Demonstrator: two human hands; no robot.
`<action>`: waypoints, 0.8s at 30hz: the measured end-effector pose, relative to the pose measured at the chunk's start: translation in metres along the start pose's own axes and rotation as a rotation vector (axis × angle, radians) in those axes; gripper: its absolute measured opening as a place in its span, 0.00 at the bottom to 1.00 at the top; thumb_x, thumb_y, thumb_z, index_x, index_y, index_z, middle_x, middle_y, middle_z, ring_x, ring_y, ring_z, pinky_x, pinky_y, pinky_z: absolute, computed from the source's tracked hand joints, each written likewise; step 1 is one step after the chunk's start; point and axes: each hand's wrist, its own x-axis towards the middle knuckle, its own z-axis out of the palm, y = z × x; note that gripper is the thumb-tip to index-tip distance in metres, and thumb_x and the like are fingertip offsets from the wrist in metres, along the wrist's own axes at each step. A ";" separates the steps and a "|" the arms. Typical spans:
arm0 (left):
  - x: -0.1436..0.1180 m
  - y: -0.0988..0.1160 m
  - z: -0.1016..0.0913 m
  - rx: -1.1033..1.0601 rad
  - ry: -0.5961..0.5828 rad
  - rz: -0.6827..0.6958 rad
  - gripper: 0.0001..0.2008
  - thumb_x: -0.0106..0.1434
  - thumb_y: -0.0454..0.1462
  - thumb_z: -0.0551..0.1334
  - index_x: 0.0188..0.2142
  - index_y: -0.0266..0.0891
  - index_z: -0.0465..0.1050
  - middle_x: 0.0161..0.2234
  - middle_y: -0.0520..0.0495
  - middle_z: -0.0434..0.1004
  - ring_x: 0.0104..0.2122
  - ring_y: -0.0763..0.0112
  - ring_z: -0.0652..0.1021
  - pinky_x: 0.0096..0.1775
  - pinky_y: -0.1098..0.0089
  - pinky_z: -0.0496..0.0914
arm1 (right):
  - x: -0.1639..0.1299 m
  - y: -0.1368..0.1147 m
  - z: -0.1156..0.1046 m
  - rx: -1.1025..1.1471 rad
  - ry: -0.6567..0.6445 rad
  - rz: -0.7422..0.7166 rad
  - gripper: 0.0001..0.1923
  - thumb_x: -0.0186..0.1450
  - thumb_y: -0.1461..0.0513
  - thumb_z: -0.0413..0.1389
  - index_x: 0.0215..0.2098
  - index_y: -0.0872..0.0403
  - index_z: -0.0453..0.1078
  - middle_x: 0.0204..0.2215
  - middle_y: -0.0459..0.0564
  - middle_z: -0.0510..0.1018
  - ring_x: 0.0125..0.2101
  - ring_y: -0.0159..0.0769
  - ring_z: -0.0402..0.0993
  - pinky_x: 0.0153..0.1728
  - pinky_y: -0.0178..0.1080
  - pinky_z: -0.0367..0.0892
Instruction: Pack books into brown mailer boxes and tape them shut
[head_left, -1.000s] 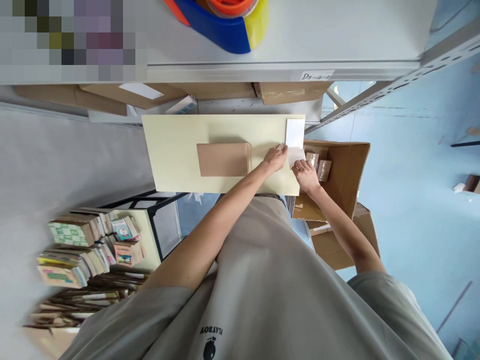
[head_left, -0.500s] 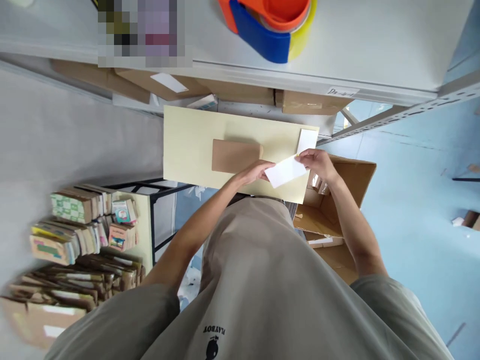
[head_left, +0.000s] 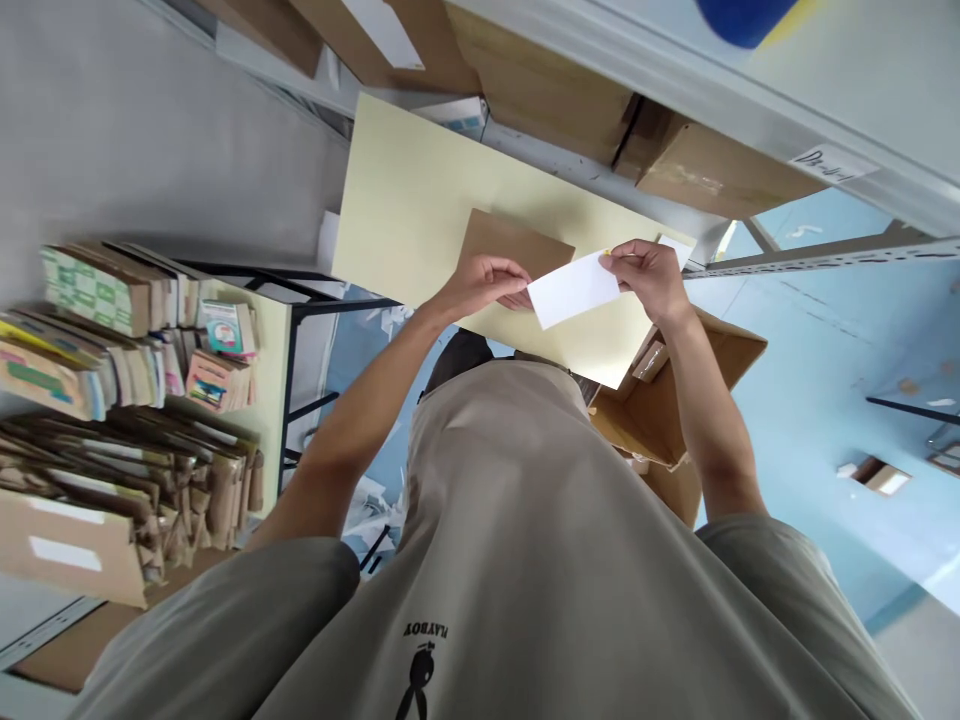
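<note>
Left hand (head_left: pixel 480 285), right hand (head_left: pixel 649 280) pinch white slip (head_left: pixel 574 290) ends.

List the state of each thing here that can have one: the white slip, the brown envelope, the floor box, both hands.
white slip: lifted, held at both ends
brown envelope: flat on the yellow board
cardboard box: flaps open
left hand: pinching the slip
right hand: pinching the slip

Grey-beige short-sleeve tee, black logo w/ lettering on chest, arms bare below sleeves, no gloves
</note>
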 end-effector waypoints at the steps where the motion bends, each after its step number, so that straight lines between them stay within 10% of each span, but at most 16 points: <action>1: -0.002 -0.002 -0.004 0.000 0.007 0.005 0.11 0.74 0.43 0.77 0.48 0.37 0.88 0.42 0.41 0.93 0.51 0.50 0.94 0.60 0.45 0.89 | 0.000 -0.002 0.004 -0.016 0.000 0.001 0.29 0.63 0.36 0.77 0.40 0.48 0.78 0.35 0.50 0.86 0.41 0.46 0.87 0.39 0.48 0.84; 10: -0.010 -0.021 -0.066 -0.050 -0.041 0.034 0.08 0.73 0.39 0.77 0.46 0.35 0.89 0.42 0.41 0.93 0.51 0.48 0.94 0.59 0.45 0.89 | 0.008 -0.030 0.059 -0.094 0.066 0.026 0.27 0.65 0.37 0.76 0.41 0.49 0.79 0.36 0.50 0.86 0.42 0.46 0.87 0.42 0.49 0.84; 24: -0.032 -0.057 -0.240 -0.114 -0.123 0.088 0.13 0.70 0.43 0.79 0.44 0.35 0.89 0.40 0.40 0.92 0.51 0.45 0.94 0.57 0.45 0.90 | 0.047 -0.096 0.226 -0.188 0.162 0.070 0.29 0.67 0.35 0.75 0.41 0.50 0.78 0.37 0.49 0.84 0.43 0.43 0.86 0.41 0.45 0.82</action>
